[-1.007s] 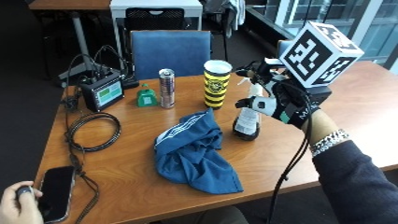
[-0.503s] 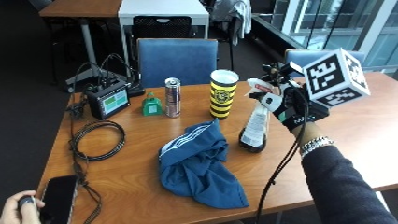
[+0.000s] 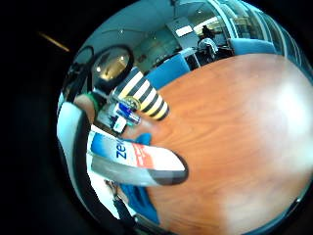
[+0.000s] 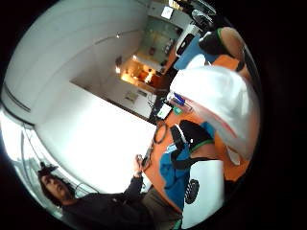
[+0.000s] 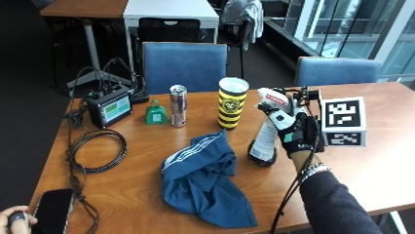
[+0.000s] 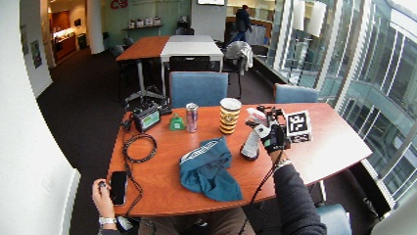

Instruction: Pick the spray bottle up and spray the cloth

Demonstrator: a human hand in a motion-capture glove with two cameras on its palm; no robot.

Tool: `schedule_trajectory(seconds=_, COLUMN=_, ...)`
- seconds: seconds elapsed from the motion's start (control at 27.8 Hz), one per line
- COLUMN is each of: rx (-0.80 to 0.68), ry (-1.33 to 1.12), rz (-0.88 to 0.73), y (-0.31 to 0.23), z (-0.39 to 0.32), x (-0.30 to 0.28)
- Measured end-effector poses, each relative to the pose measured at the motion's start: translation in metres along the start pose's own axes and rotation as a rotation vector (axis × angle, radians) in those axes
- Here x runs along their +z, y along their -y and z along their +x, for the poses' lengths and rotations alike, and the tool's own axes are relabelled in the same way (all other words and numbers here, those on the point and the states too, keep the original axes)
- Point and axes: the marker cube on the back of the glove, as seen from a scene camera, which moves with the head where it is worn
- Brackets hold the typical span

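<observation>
A white spray bottle with a dark base stands upright on the wooden table, right of the middle. My gloved right hand grips its neck and spray head from the right, with fingers curled round it. I cannot tell whether the base touches the table. A crumpled blue cloth lies just left of the bottle, toward the front edge. The little finger side palm view shows the bottle's label close to the palm, with the cloth beyond it. In the wide outside view the bottle stands beside the cloth.
A yellow and black striped cup stands behind the bottle. Left of it are a drink can, a small green object and a screen device. A coiled cable and a phone lie at the left.
The outside camera has shifted and drawn closer. My hand stays on the bottle's top, and the bottle keeps its place beside the cup and cloth.
</observation>
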Motion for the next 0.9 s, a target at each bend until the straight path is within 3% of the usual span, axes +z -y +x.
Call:
schedule_trajectory(seconds=0.43, rx=0.111, ry=0.326, rz=0.101, y=-0.013, z=0.017, x=0.02)
schedule_trajectory(seconds=0.9, rx=-0.034, ry=0.169, rz=0.396, y=-0.011, z=-0.013, x=0.016)
